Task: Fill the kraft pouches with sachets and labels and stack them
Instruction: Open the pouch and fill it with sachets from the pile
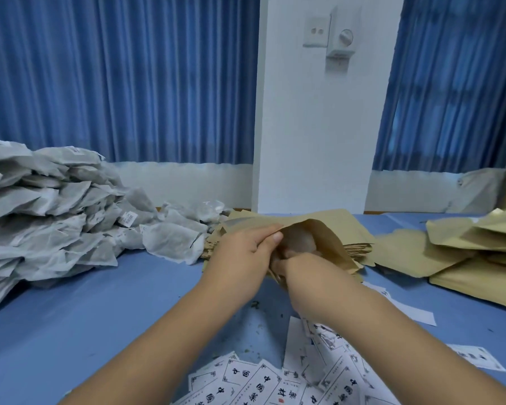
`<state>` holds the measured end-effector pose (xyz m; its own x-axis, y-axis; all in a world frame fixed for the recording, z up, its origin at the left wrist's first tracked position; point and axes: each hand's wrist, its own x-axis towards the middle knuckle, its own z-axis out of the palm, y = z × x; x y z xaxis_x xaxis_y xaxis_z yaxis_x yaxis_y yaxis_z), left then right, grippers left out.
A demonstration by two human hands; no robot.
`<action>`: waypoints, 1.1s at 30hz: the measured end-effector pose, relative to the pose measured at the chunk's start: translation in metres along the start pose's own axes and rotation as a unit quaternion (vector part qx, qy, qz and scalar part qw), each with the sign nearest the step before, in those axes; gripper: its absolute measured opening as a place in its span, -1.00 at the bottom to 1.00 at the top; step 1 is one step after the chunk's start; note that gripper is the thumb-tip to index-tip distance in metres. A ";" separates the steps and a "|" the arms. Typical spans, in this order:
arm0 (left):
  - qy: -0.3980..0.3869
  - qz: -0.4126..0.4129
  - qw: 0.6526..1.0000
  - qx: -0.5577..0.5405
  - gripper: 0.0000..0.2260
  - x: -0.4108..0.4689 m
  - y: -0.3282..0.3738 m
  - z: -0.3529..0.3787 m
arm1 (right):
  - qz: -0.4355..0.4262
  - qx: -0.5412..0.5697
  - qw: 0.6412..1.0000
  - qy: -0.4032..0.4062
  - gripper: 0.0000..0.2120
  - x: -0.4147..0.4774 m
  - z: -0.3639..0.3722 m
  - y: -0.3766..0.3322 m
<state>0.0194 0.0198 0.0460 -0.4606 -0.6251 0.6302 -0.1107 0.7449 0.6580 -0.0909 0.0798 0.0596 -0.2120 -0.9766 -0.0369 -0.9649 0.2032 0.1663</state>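
In the head view, a kraft pouch [330, 239] is held just above the bench [100, 317], at mid-scene, with its mouth turned toward the near side. The left edge of the mouth is pinched by the left hand [243, 254], thumb on top. The right hand [300, 266] is pushed into the opening, and since its fingers are hidden inside, it cannot be told whether anything is held. The pouch is judged light, thin and easily creased, so it is best taken at the mouth edges and spread gently. The sachets [56, 214], heaped at the left, look like soft, limp filter-paper bags that are easily torn, and would be better gripped by the body than by a corner. The labels [260, 381], scattered at the near edge, are flat printed slips and would likely need to be slid or pinched up. Empty flat pouches [358, 247] lie beneath the held one, and a loose stack of pouches [473, 258] lies at the right. The bench is covered in smooth blue sheet, speckled with crumbs. Beyond it, blue curtains [129, 83] flank a white pillar [310, 141] bearing a wall switch [316, 32].
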 end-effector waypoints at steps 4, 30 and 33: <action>-0.009 0.004 0.999 -0.053 -0.77 -0.001 0.008 0.003 | -0.019 -0.060 0.998 -0.028 -0.69 0.010 -0.015 0.003; -0.013 -0.042 0.997 0.060 -0.75 -0.002 -0.007 -0.017 | -0.120 0.295 0.938 0.140 -0.70 -0.083 0.087 0.047; -0.017 -0.047 0.998 0.039 -0.74 -0.002 -0.007 -0.019 | -0.118 0.261 0.947 0.142 -0.80 -0.081 0.091 0.044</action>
<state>0.0378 0.0115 0.0485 -0.4750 -0.6853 0.5521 -0.2217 0.7003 0.6785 -0.1298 0.1744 -0.0198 -0.0018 -0.9640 0.2658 -0.9408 -0.0885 -0.3271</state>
